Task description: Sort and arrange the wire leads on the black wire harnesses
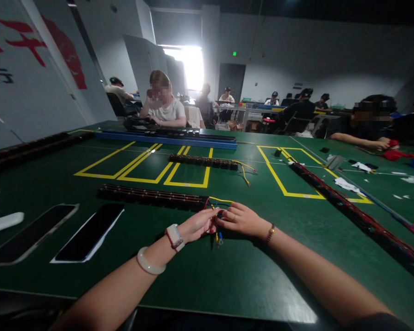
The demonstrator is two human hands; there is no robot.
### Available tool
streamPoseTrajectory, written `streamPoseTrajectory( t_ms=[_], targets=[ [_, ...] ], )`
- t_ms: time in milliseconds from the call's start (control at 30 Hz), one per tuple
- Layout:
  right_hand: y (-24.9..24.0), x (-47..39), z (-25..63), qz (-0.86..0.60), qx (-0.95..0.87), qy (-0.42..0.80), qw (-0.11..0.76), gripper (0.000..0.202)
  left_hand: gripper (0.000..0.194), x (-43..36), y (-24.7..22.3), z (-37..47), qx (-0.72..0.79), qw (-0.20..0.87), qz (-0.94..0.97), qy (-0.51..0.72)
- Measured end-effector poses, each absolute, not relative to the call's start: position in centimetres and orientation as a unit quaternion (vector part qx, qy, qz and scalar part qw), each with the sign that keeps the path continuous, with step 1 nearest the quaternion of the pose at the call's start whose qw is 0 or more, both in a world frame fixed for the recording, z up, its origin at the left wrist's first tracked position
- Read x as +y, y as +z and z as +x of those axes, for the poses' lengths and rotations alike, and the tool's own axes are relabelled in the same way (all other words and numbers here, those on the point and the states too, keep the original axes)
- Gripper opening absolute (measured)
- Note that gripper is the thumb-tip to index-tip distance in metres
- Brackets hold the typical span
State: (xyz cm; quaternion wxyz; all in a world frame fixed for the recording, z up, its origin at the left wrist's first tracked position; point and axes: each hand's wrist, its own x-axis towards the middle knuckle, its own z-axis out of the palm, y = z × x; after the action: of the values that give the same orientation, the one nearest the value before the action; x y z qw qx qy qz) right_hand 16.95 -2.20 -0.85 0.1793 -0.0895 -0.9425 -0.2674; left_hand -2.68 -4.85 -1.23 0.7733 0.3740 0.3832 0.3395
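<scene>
My left hand (202,224) and my right hand (239,218) meet over the green table, fingers closed on thin coloured wires (221,199). These wires run out of the right end of a long black strip (155,196) with copper-coloured lines along it. Below my fingers hang yellow and blue ring terminals (219,238). Exactly which wire sits in which hand is hidden by the fingers. Beyond my hands lies a shorter black strip (203,161), with yellow leads at its right end.
Two dark phones (89,232) (34,234) and a white case (5,222) lie at left. A long wired strip (359,211) crosses the right side. Yellow tape (186,185) marks rectangles on the table (262,285). A blue tray (165,139) stands at the back; people sit around.
</scene>
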Motion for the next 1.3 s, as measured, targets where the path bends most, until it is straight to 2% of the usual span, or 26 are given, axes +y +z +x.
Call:
streamPoseTrajectory(
  t_ms=[167, 267, 433, 533, 600, 667, 733, 867, 1067, 1300],
  targets=[
    [-0.8, -2.1, 16.5, -0.07, -0.959, -0.212, 0.174, 0.029, 0.016, -4.8, -1.3, -2.7, 0.385, 0.773, 0.382, 0.328],
    [-0.7, -2.0, 16.6, -0.077, -0.97, -0.133, 0.189, 0.026, 0.02, -4.9, -1.1, -2.8, 0.38, 0.779, 0.397, 0.303],
    [0.3, -1.9, 16.4, -0.168, -0.943, 0.08, 0.276, 0.021, 0.038, -4.9, -1.0, -3.0, 0.364, 0.79, 0.405, 0.282],
    [1.6, -1.4, 15.1, -0.224, -0.907, 0.132, 0.331, 0.02, 0.048, -4.8, -1.2, -3.3, 0.324, 0.807, 0.398, 0.293],
    [2.4, -0.8, 13.7, -0.25, -0.896, 0.128, 0.343, 0.019, 0.044, -4.7, -1.4, -3.3, 0.313, 0.811, 0.391, 0.302],
    [3.2, -0.1, 11.9, -0.269, -0.897, 0.112, 0.333, 0.019, 0.032, -4.8, -1.5, -3.3, 0.328, 0.802, 0.394, 0.305],
    [3.7, 0.7, 10.0, -0.274, -0.907, 0.08, 0.309, 0.019, 0.022, -4.8, -1.7, -3.1, 0.351, 0.787, 0.4, 0.311],
    [3.7, 1.9, 6.5, -0.248, -0.937, -0.001, 0.245, 0.016, 0.014, -4.9, -1.7, -2.7, 0.389, 0.768, 0.39, 0.328],
    [2.9, 1.9, 4.2, -0.244, -0.954, -0.067, 0.16, 0.022, 0.017, -5.1, -1.3, -2.7, 0.411, 0.758, 0.404, 0.306],
    [2.4, 1.3, 4.6, -0.28, -0.942, -0.077, 0.171, 0.024, 0.018, -5.3, -1.0, -2.6, 0.426, 0.748, 0.411, 0.3]
  ],
)
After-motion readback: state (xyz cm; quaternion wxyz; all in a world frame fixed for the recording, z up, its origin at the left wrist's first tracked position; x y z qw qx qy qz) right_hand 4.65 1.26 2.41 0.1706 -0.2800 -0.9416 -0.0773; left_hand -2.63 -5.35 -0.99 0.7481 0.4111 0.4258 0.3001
